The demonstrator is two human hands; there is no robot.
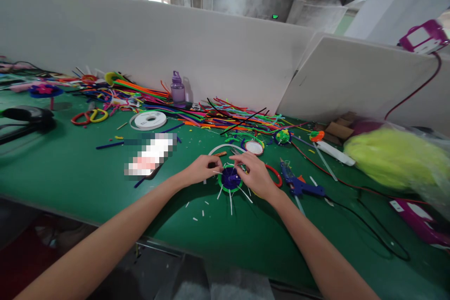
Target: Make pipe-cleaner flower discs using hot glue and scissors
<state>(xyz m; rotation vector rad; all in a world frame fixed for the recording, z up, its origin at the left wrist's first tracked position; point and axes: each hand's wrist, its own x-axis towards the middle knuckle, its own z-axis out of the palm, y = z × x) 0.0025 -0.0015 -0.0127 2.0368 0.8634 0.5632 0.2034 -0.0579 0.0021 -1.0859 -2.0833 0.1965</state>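
Observation:
A small round craft piece [230, 183], dark blue with a bright green rim, lies on the green table in front of me. Several thin white strips [231, 204] stick out from its rim. At its left edge, my left hand [206, 168] is closed in a pinch, with a white strip [217, 172] at its fingertips. My right hand [251, 171] reaches over the upper right of the piece, thumb and fingers pinched together; what they hold is too small to make out. Red-handled scissors [276, 176] lie partly hidden behind my right hand.
A blue glue gun [302, 185] with a black cord lies to the right. Colourful pipe cleaners [225, 117] are heaped along the white partition, near a purple bottle [177, 90]. A ribbon spool [150, 120] and a blurred-out object [151, 154] lie left. Yellow-green material [397, 157] fills the right.

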